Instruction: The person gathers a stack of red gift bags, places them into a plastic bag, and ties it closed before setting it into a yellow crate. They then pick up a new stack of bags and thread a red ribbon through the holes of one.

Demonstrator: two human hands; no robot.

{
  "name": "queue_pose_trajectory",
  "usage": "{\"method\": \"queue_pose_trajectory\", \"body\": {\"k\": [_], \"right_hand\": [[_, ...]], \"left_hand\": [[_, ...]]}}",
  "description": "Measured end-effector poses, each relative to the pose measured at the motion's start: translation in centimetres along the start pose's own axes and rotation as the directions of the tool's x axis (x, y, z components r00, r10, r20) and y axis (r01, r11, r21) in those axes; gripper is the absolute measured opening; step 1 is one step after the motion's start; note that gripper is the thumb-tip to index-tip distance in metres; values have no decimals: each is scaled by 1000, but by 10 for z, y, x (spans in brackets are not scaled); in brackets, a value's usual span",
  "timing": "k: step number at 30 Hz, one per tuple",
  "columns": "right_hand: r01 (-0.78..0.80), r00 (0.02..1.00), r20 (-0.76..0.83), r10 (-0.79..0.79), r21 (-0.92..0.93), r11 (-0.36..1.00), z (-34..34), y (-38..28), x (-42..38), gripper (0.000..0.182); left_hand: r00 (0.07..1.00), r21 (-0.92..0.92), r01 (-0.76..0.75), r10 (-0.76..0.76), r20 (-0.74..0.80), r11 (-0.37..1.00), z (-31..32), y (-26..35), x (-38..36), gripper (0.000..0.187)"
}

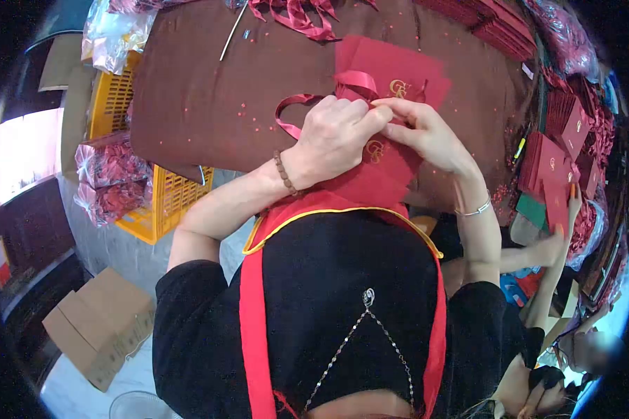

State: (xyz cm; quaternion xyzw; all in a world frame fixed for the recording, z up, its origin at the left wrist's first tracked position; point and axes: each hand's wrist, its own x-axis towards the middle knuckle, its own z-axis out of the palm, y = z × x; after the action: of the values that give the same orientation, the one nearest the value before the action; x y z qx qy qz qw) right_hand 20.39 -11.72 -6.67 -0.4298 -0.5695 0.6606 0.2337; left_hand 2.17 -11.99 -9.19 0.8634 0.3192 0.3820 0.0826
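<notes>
Red card pouches with gold lettering (391, 66) lie in a stack on the brown-covered table, and another red pouch (374, 174) is nearer my body under my hands. My left hand (335, 133) is closed, its thumb and fingers pinched on a red ribbon (290, 105) that loops out to the left. The fingertips of my right hand (423, 129) meet it at the pouch's top edge, pinching the ribbon too. The exact spot between the fingertips is hidden.
Loose red ribbons (300, 17) and a thin metal rod (232, 33) lie at the table's far side. Yellow crates (157, 209) with bagged red items stand left. At right are stacked red pouches (538, 164) and a co-worker's hand (573, 206). A cardboard box (101, 321) sits lower left.
</notes>
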Motion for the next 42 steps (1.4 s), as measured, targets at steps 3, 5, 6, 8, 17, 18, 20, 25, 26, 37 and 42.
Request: {"method": "queue_pose_trajectory", "body": {"k": [3, 5, 6, 8, 17, 18, 20, 25, 26, 37, 42], "right_hand": [[-14, 1000, 4, 14, 1, 1000, 1, -4, -2, 29], [22, 1000, 7, -22, -18, 1000, 1, -1, -3, 29], [57, 998, 9, -57, -36, 998, 1, 0, -3, 29], [15, 1000, -2, -15, -47, 999, 1, -1, -4, 32], [62, 998, -8, -63, -77, 995, 4, 5, -5, 37], [59, 998, -9, -60, -112, 992, 4, 7, -5, 37], [89, 996, -16, -91, -109, 990, 7, 6, -5, 34], [51, 996, -68, -54, -53, 997, 8, 3, -7, 25], [32, 997, -65, -36, -70, 997, 8, 4, -8, 24], [49, 989, -116, -97, -361, 931, 20, -17, -13, 29], [25, 985, -138, -102, -471, 882, 24, -16, -11, 27]], "left_hand": [[1000, -13, -12, 13, 10, 1000, -2, 0, 0, 19], [999, -12, -1, 1, 50, 1000, -6, 1, 0, 20], [996, -85, 83, -81, 36, 993, -7, 1, 1, 20], [926, -306, 372, -328, 186, 877, -16, 1, 4, 22], [957, -70, 201, -181, 225, 977, -15, 4, 5, 31], [952, -102, 237, -211, 222, 966, -17, 4, 5, 34], [918, -145, 323, -272, 289, 935, -27, 1, 8, 43], [934, -300, 298, -213, 286, 906, -44, -29, 20, 17], [871, -224, 382, -268, 410, 897, -51, -31, 26, 15], [591, -297, 476, -50, 805, 827, -43, -59, 67, 23], [468, -170, 75, 116, 876, 983, -52, -52, 76, 29]]}}
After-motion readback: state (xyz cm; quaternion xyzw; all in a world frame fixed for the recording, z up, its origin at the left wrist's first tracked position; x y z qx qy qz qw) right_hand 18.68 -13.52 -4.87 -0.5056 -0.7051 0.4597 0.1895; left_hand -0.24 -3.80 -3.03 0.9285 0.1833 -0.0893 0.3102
